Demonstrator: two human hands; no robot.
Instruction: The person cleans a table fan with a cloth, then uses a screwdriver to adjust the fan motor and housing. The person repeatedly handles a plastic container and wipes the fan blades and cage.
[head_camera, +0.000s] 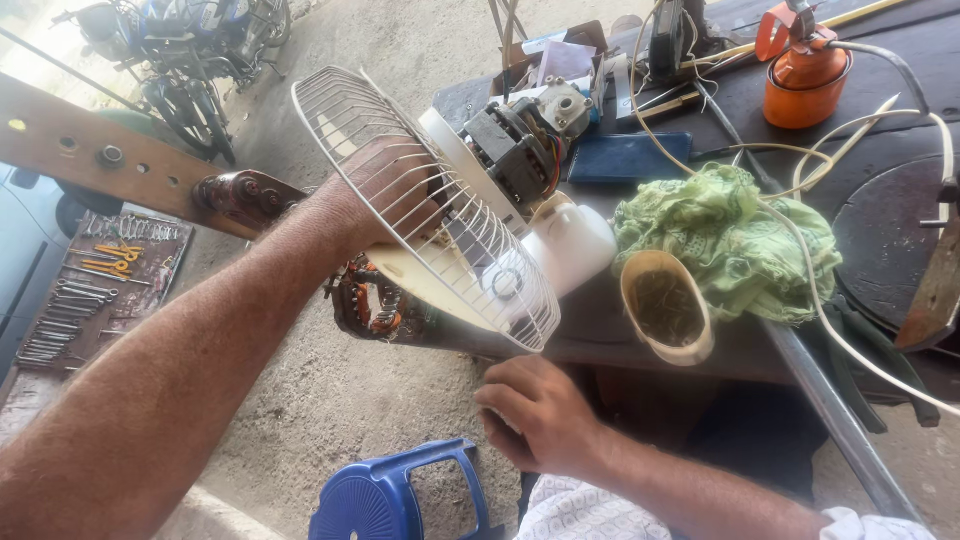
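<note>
The left hand (395, 190) grips the wire fan guard (430, 210) through its mesh, steadying the exposed motor (520, 150); the right hand (535, 410) rests loosely curled and empty below the surface (640, 340). Freeing the guard likely needs both hands.

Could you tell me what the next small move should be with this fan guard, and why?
Probably bring the right hand up to steady the wire guard: only the left hand grips it, it sits tilted against the fan motor, and the right hand hangs free below.
</note>
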